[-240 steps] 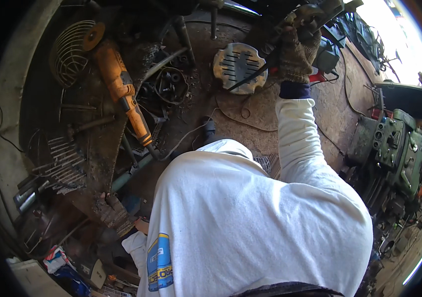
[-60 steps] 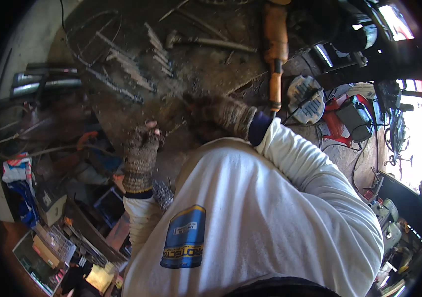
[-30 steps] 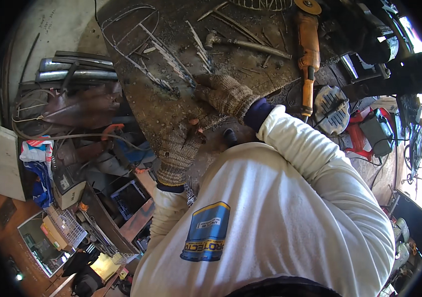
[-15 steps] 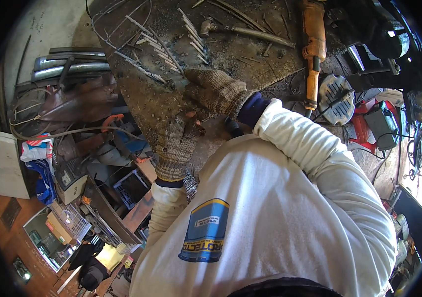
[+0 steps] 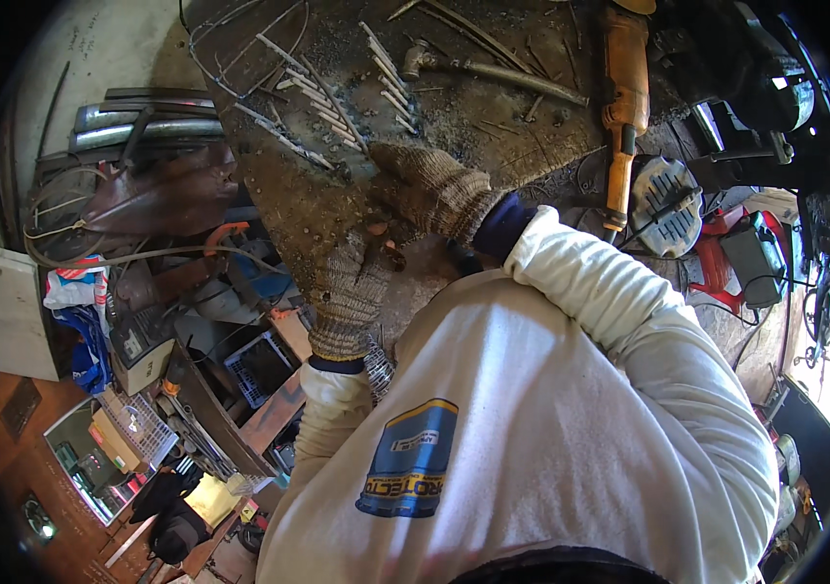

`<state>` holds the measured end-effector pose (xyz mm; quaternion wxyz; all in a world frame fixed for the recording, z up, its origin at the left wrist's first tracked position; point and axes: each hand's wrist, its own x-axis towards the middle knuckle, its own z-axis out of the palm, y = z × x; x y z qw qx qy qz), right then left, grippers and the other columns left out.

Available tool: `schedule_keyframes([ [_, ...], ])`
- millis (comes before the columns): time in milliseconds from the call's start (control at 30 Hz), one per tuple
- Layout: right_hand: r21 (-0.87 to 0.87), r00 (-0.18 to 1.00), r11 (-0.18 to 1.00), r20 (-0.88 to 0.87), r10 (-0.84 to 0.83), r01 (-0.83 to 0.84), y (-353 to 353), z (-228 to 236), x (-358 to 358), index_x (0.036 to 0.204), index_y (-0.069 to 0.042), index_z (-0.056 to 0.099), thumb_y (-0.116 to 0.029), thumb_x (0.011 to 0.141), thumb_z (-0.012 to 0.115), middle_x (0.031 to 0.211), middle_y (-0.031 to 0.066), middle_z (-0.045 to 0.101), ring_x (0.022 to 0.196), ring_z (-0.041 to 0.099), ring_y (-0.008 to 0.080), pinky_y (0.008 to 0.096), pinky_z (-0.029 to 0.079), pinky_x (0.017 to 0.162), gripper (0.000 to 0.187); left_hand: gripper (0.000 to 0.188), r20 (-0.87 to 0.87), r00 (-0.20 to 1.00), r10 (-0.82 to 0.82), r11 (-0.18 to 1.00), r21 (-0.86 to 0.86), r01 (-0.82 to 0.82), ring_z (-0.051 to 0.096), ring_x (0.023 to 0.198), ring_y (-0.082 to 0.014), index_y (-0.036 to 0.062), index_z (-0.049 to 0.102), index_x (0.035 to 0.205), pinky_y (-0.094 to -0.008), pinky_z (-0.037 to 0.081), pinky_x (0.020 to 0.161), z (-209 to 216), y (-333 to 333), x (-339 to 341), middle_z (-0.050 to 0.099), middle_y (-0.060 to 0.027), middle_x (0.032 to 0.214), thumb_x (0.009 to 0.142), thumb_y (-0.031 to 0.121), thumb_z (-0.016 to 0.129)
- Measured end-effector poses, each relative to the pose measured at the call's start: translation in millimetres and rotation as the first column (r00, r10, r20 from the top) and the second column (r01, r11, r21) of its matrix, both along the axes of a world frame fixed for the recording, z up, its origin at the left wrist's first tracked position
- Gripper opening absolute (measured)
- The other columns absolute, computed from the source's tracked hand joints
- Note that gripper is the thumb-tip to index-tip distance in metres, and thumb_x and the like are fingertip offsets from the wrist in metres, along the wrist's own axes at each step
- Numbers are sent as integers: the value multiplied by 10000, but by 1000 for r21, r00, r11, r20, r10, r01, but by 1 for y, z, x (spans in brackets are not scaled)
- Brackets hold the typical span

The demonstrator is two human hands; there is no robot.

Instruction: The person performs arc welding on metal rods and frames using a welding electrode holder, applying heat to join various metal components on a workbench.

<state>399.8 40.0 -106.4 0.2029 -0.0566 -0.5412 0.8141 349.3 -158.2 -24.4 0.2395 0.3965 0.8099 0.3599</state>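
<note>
Both my hands wear worn, mottled knit gloves and meet at the near edge of a dirty metal worktop (image 5: 522,141). My right hand (image 5: 429,187) comes in from the right, its fingers bent down toward the left. Below it is my left hand (image 5: 349,290), pointing up with its fingers curled. Small reddish-brown patches show between the gloves; whatever the fingers hold is hidden. Just beyond the right fingertips lies a comb-like metal piece (image 5: 322,102) with several short rods along a bar. A second such piece (image 5: 390,83) lies to its right.
A hammer (image 5: 493,73) with a pipe-like handle lies farther back. An orange power tool (image 5: 626,73) rests at the right, near a slotted metal plate (image 5: 665,204) and a red-and-grey case (image 5: 751,255). Bent wire (image 5: 202,58), metal pipes (image 5: 147,128) and a crowded shelf (image 5: 259,370) are at the left.
The whole view has shifted slightly, so the worktop's things sit a little lower and farther right. My hands keep nearly the same pose against each other.
</note>
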Motion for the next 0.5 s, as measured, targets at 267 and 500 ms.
schedule_keyframes([
  [267, -125, 967, 968, 109, 230, -216, 8, 10, 5, 1336, -34, 546, -255, 1043, 571, 1298, 173, 602, 1120, 626, 354, 477, 553, 922, 367, 357, 36, 966, 257, 966, -13, -257, 608, 1038, -125, 49, 637, 1281, -269, 476, 934, 20, 28, 3, 662, -40, 1137, 1022, 295, 630],
  [500, 469, 910, 849, 413, 36, -246, 21, 109, 32, 1359, 12, 545, -305, 1041, 589, 1295, 189, 639, 1177, 631, 265, 396, 534, 978, 451, 361, 390, 872, 295, 938, 58, -343, 599, 1056, -117, 61, 638, 1305, -269, 472, 947, 19, 39, -10, 657, -32, 1122, 1012, 272, 637],
])
